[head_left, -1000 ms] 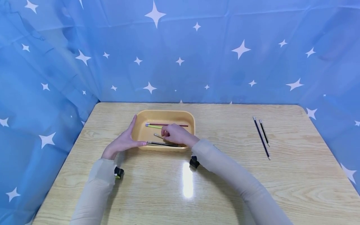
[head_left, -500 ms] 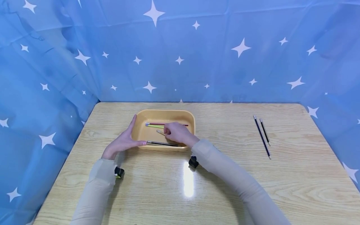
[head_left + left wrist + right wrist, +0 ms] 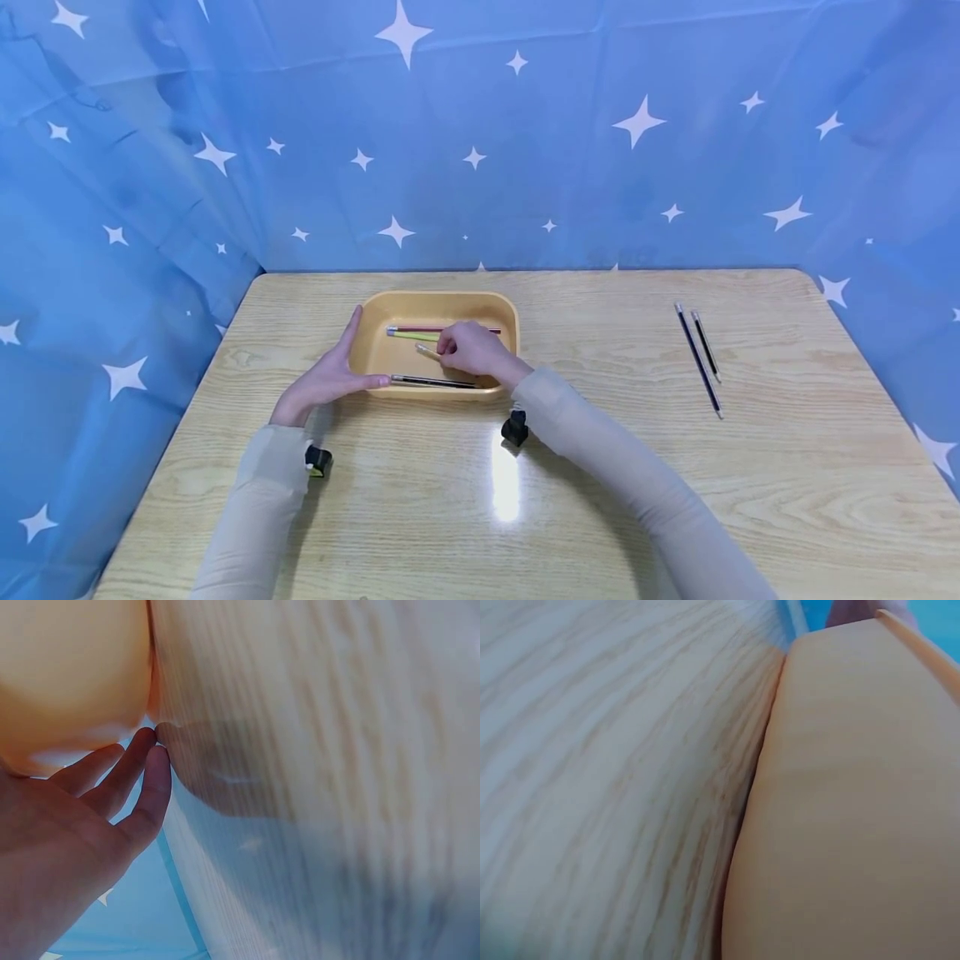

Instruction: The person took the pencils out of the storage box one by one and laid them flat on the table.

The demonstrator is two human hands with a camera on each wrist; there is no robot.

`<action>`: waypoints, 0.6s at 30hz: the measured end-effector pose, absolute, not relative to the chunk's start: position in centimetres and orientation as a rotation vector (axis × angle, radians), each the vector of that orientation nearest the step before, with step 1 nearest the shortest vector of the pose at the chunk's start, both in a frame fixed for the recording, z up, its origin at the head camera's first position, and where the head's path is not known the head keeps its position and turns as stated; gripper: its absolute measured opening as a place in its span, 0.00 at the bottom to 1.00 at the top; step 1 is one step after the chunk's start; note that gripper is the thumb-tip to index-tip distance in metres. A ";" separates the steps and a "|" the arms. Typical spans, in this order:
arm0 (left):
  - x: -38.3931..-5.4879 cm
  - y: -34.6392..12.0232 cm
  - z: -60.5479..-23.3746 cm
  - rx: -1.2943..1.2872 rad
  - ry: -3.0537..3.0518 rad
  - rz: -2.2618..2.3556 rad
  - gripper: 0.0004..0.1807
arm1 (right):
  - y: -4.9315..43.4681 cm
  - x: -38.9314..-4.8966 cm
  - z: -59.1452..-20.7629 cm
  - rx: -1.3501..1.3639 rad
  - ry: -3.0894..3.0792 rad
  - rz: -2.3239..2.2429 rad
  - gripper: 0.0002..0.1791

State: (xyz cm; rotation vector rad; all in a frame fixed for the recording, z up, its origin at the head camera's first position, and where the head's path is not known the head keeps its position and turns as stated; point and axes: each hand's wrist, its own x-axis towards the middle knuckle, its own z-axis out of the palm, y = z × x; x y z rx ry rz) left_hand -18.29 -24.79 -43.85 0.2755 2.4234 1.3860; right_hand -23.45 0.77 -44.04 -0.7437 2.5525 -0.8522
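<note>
A yellow-orange plastic bin [image 3: 382,360] sits on the table toward the back left. My left hand [image 3: 330,379] grips its left end, thumb at the front rim and fingers along the outside wall; the left wrist view shows those fingers [image 3: 154,784] bent against the bin's corner. Over the bin's inside, my right hand [image 3: 472,348] pinches a short pencil [image 3: 427,352]; its eraser end pokes out to the left and the rest is hidden. Behind it lie a dark red pencil [image 3: 412,328] and a yellow-green pencil [image 3: 411,336]. A black pencil [image 3: 431,382] lies along the front wall.
On the table's right side a long dark pencil [image 3: 698,360] lies beside a shorter black one [image 3: 706,346]. Blue star-patterned cloth [image 3: 555,150] hangs behind and to the sides. The right wrist view looks along the bin's outer wall [image 3: 840,787].
My right hand has moved slightly back with the short pencil, whose eraser end has shifted away from the black pencil toward the yellow-green one. My left hand stays at the bin.
</note>
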 end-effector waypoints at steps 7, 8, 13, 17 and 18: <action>-18.2 -24.8 -43.8 0.278 2.433 1.376 0.67 | 0.9 -23.7 -44.5 -0.710 2.411 -1.078 0.04; -18.2 -24.8 -43.8 0.277 2.436 1.372 0.67 | 0.9 -23.8 -44.5 -0.706 2.391 -1.106 0.04; -18.3 -24.7 -43.7 0.276 2.440 1.361 0.67 | 1.0 -23.7 -44.3 -0.721 2.319 -1.195 0.06; -18.3 -24.7 -43.6 0.272 2.431 1.367 0.67 | 1.1 -23.7 -44.2 -0.747 2.307 -1.247 0.10; -18.3 -24.7 -43.6 0.273 2.428 1.371 0.67 | 1.1 -23.7 -44.2 -0.758 2.313 -1.258 0.10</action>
